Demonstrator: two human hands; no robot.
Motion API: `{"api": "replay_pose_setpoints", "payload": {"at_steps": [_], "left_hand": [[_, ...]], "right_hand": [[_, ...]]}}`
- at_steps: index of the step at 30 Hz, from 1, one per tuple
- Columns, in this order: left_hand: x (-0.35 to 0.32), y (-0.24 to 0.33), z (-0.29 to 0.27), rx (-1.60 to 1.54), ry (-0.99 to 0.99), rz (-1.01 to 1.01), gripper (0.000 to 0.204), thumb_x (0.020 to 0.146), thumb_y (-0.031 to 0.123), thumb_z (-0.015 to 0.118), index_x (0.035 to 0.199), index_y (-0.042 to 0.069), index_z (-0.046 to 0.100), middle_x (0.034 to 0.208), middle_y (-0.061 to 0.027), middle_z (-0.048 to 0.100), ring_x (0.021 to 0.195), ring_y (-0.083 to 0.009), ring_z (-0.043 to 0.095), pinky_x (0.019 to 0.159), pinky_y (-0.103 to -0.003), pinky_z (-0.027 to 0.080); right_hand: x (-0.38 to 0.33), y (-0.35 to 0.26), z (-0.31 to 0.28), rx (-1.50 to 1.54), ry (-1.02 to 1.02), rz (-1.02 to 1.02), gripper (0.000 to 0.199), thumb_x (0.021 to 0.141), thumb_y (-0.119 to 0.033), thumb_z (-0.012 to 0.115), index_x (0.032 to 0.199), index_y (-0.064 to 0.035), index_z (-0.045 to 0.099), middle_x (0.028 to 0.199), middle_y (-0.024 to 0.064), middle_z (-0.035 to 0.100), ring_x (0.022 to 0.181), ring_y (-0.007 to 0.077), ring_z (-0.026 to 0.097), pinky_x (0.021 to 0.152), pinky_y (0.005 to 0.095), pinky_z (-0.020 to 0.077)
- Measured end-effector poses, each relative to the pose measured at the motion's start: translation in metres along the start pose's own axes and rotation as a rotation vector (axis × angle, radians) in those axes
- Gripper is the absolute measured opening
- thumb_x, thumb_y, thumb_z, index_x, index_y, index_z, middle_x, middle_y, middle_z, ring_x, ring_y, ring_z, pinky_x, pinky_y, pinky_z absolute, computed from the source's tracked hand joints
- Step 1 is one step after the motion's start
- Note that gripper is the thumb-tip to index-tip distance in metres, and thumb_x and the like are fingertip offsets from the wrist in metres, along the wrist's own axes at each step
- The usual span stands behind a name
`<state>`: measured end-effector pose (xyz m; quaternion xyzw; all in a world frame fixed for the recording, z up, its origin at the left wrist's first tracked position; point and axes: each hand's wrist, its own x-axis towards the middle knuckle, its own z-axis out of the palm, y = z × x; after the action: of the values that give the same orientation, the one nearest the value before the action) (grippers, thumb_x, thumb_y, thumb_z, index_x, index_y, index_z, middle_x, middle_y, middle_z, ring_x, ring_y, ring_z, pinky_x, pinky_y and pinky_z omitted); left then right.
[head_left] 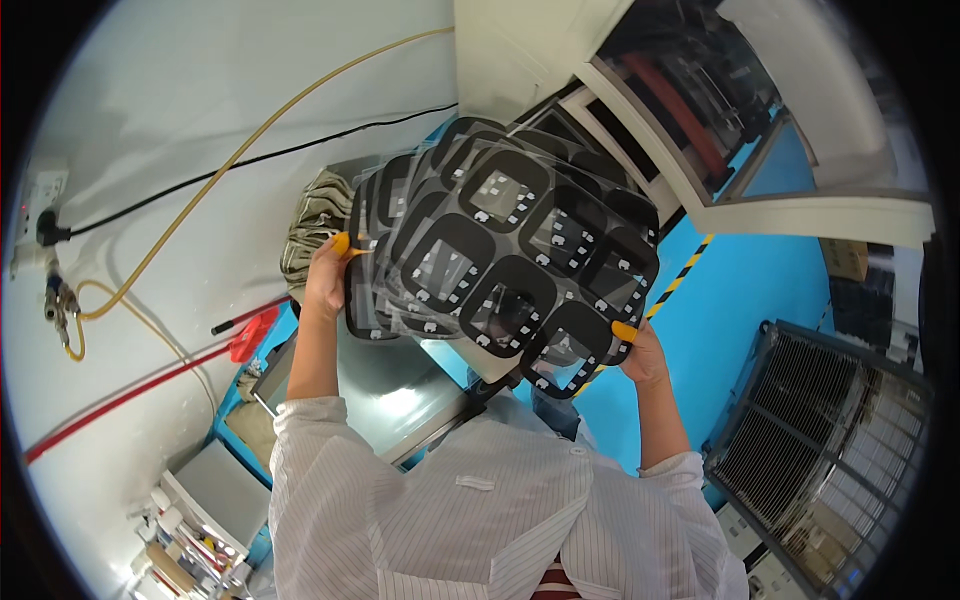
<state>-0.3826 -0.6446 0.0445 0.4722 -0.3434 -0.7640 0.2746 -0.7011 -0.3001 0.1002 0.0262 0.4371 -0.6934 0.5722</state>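
Note:
Between my two hands is a fanned stack of clear plastic sheets (508,255), each printed with black rounded-square frames and small white marks. My left hand (326,280) grips the stack's left edge, with a yellow finger cot on the thumb. On the lower right edge, my right hand (645,355) holds the sheets, also wearing a yellow finger cot. The sheets lie offset from one another, so most lower ones are partly hidden. Fingers beneath the stack are out of sight.
A ruffled grey-green bundle (315,225) is by my left hand. Below the sheets is a shiny metal table (395,395). A white machine (690,190) stands at the upper right, a wire rack (820,430) at the right. Hoses and a cable (160,210) run along the left wall.

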Motion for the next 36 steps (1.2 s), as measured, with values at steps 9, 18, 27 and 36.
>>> {"api": "replay_pose_setpoints", "payload": {"at_steps": [9, 18, 27, 36], "left_hand": [[-0.02, 0.003, -0.001, -0.083, 0.053, 0.119, 0.019, 0.087, 0.008, 0.042, 0.103, 0.002, 0.051, 0.097, -0.0063, 0.057, 0.092, -0.0168, 0.054, 0.085, -0.028, 0.042], [-0.017, 0.015, -0.01, -0.004, 0.023, 0.028, 0.021, 0.089, 0.012, 0.037, 0.099, 0.002, 0.052, 0.093, -0.008, 0.058, 0.086, -0.0185, 0.056, 0.08, -0.031, 0.046], [-0.022, 0.024, 0.004, 0.081, 0.001, -0.029, 0.022, 0.089, 0.011, 0.038, 0.104, 0.002, 0.051, 0.097, -0.0075, 0.059, 0.087, -0.0169, 0.056, 0.081, -0.029, 0.046], [-0.051, 0.059, 0.011, 0.041, -0.041, -0.066, 0.025, 0.09, 0.016, 0.039, 0.106, 0.003, 0.052, 0.099, -0.0063, 0.059, 0.089, -0.0158, 0.055, 0.082, -0.029, 0.045]], "right_hand": [[-0.012, -0.003, 0.012, -0.053, -0.03, -0.017, 0.03, 0.077, 0.003, 0.052, 0.107, 0.0026, 0.049, 0.098, 0.0102, 0.06, 0.083, 0.017, 0.061, 0.07, 0.028, 0.0512], [-0.016, 0.001, 0.022, -0.049, -0.006, -0.024, 0.029, 0.077, 0.002, 0.052, 0.106, 0.0006, 0.051, 0.097, 0.0082, 0.061, 0.081, 0.0158, 0.061, 0.069, 0.0259, 0.0502], [-0.005, 0.006, 0.002, -0.089, 0.043, 0.014, 0.039, 0.074, 0.006, 0.05, 0.112, -0.0024, 0.046, 0.099, 0.0069, 0.058, 0.088, 0.0168, 0.057, 0.073, 0.029, 0.0484], [-0.02, -0.016, 0.033, 0.008, -0.056, -0.002, 0.049, 0.071, 0.008, 0.047, 0.118, -0.0043, 0.04, 0.102, 0.0072, 0.056, 0.086, 0.0166, 0.058, 0.072, 0.0272, 0.0494]]}}
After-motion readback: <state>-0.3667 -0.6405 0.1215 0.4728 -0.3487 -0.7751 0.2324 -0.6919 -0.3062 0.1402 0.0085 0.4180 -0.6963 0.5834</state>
